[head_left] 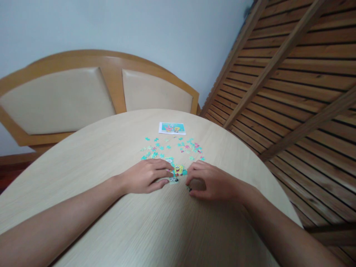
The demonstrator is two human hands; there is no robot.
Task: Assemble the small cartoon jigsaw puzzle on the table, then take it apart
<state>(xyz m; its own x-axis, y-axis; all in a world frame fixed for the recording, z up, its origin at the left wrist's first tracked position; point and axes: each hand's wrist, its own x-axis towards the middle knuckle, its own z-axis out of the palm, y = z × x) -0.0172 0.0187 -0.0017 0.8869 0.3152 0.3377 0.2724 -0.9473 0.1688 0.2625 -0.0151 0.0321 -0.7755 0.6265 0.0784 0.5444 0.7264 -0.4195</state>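
Note:
A partly joined jigsaw puzzle point(178, 170) with a yellow cartoon figure lies on the table between my hands. My left hand point(148, 175) rests over its left side with fingers stretched out, covering some of it. To the right, my right hand point(207, 180) is curled, thumb and fingers pinching a small dark-and-green puzzle piece point(188, 188) just off the tabletop or touching it; I cannot tell which. Loose turquoise puzzle pieces point(161, 148) are scattered beyond my left hand. Beyond my right hand lie more loose pieces point(190, 145), turquoise and pink.
A picture sheet point(172, 128) showing a pink and a yellow cartoon figure lies past the loose pieces. All this is on a round, light wood table point(155, 230). Behind stands a padded wooden bench back point(116, 59), with a slatted wooden partition point(278, 74) at the right.

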